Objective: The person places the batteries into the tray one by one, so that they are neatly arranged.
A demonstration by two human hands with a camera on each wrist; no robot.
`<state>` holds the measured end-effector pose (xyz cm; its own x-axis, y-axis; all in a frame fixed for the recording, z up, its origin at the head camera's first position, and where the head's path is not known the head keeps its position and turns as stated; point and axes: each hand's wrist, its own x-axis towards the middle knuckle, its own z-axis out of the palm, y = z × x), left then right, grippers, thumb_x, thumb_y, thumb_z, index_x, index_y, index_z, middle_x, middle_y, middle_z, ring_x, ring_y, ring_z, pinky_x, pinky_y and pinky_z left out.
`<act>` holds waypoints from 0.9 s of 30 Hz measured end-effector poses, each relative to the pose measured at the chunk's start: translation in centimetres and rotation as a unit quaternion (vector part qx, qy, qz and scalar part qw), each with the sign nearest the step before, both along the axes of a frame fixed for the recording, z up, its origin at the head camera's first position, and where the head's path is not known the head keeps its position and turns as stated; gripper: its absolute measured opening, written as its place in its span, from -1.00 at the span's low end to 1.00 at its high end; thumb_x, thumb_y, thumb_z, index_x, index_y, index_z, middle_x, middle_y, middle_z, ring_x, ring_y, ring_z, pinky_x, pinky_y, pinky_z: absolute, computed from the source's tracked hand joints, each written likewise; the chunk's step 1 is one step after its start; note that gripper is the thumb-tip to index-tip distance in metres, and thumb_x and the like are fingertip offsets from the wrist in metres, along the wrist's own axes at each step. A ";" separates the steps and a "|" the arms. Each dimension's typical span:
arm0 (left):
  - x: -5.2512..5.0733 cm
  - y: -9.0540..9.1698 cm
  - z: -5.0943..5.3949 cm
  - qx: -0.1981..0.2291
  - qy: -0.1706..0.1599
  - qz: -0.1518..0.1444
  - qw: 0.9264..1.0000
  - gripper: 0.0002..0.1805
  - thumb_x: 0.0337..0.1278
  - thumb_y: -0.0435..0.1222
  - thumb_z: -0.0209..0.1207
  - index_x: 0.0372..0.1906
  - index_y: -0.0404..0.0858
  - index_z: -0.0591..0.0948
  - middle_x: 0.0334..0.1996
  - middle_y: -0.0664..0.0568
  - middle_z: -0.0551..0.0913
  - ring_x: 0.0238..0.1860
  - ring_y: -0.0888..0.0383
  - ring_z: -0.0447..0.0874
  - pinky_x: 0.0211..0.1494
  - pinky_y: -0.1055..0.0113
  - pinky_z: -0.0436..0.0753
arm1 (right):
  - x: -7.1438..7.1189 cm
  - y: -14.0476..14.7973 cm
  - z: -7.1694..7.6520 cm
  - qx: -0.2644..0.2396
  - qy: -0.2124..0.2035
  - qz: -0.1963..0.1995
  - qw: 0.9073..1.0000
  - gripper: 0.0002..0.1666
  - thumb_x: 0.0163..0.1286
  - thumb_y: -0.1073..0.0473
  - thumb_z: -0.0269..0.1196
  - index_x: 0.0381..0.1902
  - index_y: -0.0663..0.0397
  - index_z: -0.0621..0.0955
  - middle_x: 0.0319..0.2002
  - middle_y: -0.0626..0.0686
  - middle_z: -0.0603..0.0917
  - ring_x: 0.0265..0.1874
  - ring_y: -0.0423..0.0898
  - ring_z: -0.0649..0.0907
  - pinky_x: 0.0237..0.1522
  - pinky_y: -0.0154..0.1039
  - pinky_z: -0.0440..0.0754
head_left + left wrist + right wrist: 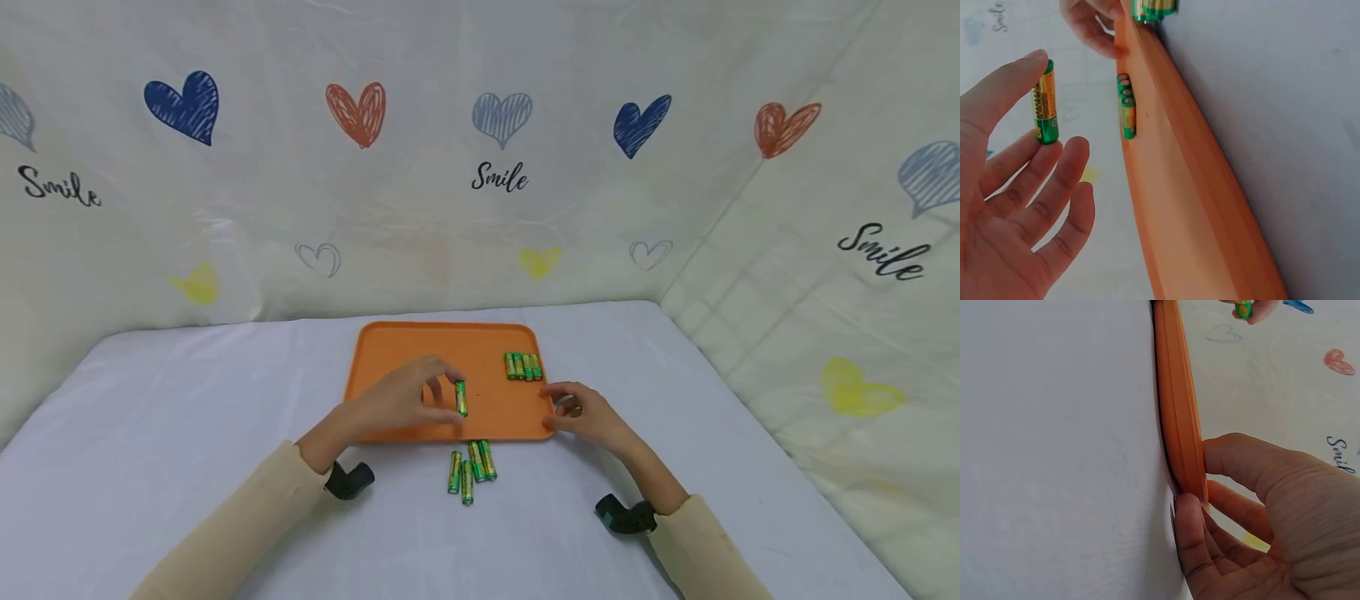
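Nearest: two cream cuffs (pixel 232 525), matte black wrist-worn units (pixel 626 517) just beyond them, over a faintly creased, white cloth-covered surface (pixel 187 450). Four loose green-and-gold cylindrical batteries (pixel 455 472) lie side by side, slightly staggered, at the near edge of a shallow orange tray (pixel 420 337), smooth, round-cornered, with a raised rim. Left hand (pixel 405 396): thumb and fingertips clamped on the two ends of one green-and-gold cylindrical battery (pixel 1046 103), held clear above the tray; dark lettering on its gold band, not legible. Right hand (pixel 588 414): fingers closed on the tray's right rim, near its front corner. Farther, inside the tray at right: a touching row of four matching batteries (pixel 527 367). Behind: pale, slightly glossy backdrop sheet (pixel 420 200), sketched hearts, black script "Smile" three times.
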<state>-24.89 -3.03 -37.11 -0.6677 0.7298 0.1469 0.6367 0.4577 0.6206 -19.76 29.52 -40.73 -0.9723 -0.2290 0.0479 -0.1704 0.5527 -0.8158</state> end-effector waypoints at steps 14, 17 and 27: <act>-2.7 1.6 0.2 0.021 -0.012 0.001 1.000 -0.40 0.05 -0.06 0.41 0.18 -0.18 0.53 0.04 0.07 0.54 -0.23 0.22 0.57 -0.18 0.30 0.57 | 0.1 0.0 0.1 0.007 0.003 -0.004 1.000 -0.45 0.22 0.34 0.38 0.14 0.42 0.51 -0.11 0.26 0.59 -0.29 -0.08 0.53 -0.33 -0.38 0.50; -3.3 1.8 0.3 0.023 -0.022 0.006 0.999 -0.39 0.06 -0.04 0.39 0.19 -0.19 0.51 0.06 -0.02 0.54 -0.23 0.23 0.56 -0.20 0.29 0.57 | 0.1 0.0 0.1 0.008 0.006 -0.002 1.000 -0.46 0.22 0.35 0.37 0.14 0.43 0.51 -0.09 0.27 0.59 -0.30 -0.08 0.53 -0.33 -0.39 0.50; -5.5 2.6 -0.1 0.024 -0.047 0.014 0.998 -0.38 0.06 -0.04 0.39 0.20 -0.20 0.51 0.10 -0.02 0.53 -0.20 0.18 0.56 -0.21 0.28 0.56 | 0.1 0.0 0.0 0.000 0.002 0.001 1.000 -0.48 0.22 0.34 0.37 0.13 0.42 0.52 0.00 0.31 0.58 -0.30 -0.08 0.52 -0.34 -0.39 0.50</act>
<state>-30.39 -0.40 -37.22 -0.7000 0.7045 0.1169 0.5616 0.4420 0.6995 -19.63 29.48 -40.74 -0.9715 -0.2311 0.0524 -0.1753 0.5524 -0.8149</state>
